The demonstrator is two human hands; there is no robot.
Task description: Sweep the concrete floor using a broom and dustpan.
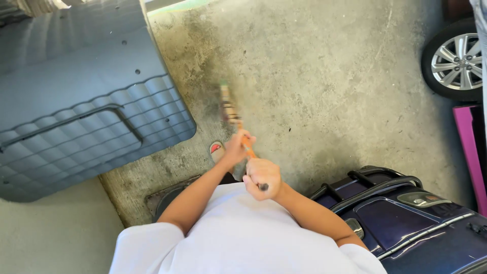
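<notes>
I look straight down at my white shirt and both arms over a stained concrete floor [324, 76]. A long orange-handled broom [231, 109] points away from me, and its brush end is blurred just above the floor. My right hand [261, 177] is closed around the dark top end of the handle. My left hand [237, 147] grips the orange handle a little lower down. A foot in a red-and-white sandal [217, 149] shows just left of the handle.
A large grey ribbed plastic bin [81, 96] lies at the left. A dark blue suitcase [406, 218] stands at my lower right. A car wheel [454, 61] and a pink board [466, 147] sit at the right edge.
</notes>
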